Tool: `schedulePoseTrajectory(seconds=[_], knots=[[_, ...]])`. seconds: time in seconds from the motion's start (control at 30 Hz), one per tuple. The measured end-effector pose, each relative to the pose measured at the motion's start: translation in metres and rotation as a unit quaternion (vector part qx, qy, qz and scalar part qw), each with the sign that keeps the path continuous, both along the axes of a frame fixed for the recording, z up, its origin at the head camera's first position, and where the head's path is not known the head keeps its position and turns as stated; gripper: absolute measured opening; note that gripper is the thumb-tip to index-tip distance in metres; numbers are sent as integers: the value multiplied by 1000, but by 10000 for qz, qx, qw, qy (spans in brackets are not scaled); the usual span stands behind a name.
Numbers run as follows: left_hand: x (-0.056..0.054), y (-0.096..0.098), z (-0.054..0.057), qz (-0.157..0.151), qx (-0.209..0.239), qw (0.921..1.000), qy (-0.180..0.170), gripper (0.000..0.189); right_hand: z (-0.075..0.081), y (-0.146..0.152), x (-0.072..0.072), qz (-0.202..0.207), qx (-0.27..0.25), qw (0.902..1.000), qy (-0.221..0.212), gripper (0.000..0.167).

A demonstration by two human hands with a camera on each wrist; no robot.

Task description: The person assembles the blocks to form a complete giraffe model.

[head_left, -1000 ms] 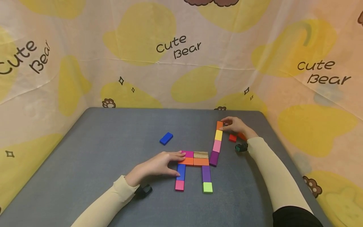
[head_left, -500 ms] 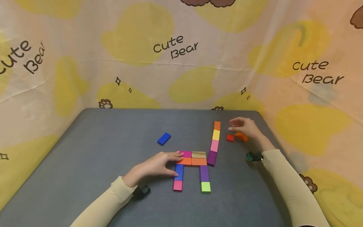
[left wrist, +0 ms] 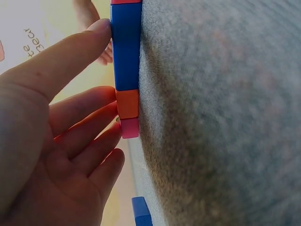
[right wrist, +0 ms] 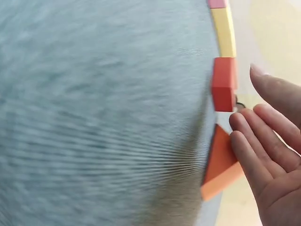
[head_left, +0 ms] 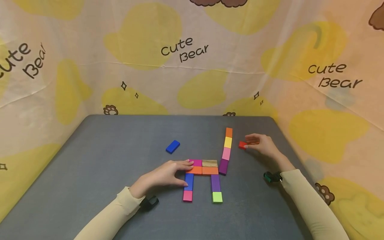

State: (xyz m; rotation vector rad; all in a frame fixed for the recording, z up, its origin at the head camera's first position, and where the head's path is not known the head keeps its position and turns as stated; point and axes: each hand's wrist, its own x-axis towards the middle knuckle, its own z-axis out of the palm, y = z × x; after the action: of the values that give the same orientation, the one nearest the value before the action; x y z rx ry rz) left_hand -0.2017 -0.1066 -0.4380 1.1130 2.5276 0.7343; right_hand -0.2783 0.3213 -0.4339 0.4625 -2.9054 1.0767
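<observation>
My left hand (head_left: 168, 173) rests on a flat arrangement of coloured blocks. Its fingers touch the magenta block (head_left: 196, 162) and the left orange block (head_left: 196, 170); its thumb lies at a blue block (head_left: 189, 181). In the left wrist view the fingers are extended along the blocks' side. My right hand (head_left: 264, 146) hovers low at the right, its thumb close by a small red block (head_left: 242, 145). In the right wrist view, loosely bent fingers are at an orange triangular block (right wrist: 218, 165), with the thumb apart. That block is hidden behind the hand in the head view.
A column of orange, yellow, pink and purple blocks (head_left: 226, 153) runs up from the arrangement's right end. A loose blue block (head_left: 173, 146) lies farther back on the grey table (head_left: 120, 143). Patterned cloth (head_left: 144, 90) surrounds the table's back and sides.
My right hand has left the orange block topping the column, moved right, then come down over the orange triangular block. The left hand stays on the blocks. The head view has shifted slightly.
</observation>
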Motion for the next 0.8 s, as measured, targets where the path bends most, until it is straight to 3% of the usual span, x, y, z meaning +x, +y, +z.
schedulePoseTrajectory(seconds=[0.8], knots=[[1,0,1,-29,37,10000,46,65,-9,-8,-1,194,355,9991,115,42]])
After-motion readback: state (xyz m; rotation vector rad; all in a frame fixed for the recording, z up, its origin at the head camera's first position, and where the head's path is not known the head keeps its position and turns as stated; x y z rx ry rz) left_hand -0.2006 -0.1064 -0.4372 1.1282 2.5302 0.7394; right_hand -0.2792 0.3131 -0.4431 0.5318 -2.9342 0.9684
